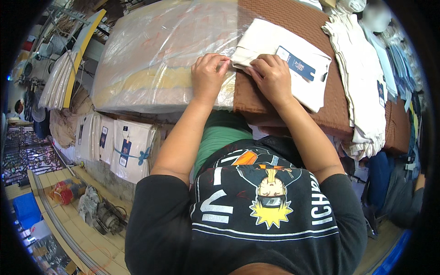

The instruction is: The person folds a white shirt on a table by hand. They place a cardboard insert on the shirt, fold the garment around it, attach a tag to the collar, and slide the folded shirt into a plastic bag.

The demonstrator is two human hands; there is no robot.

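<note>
The folded cream garment (293, 59) lies on the brown quilted pad (284, 18), a blue tag (295, 63) on top. Your right hand (272, 75) pinches its near left corner; your left hand (208, 73) grips the same edge, fingers curled, resting on the clear plastic bag (151, 50) beside it. A stack of cream garments (362, 78) hangs off the pad to your right.

A folded garment (286, 64) lay on the tabletop (321, 114) at twelve o'clock, its near corner under both hands. A plastic-wrapped bundle (156, 59) sat at ten o'clock, touching it. A garment stack (362, 87) lay at two o'clock, and packed garments (123, 146) stood below the bundle at nine.
</note>
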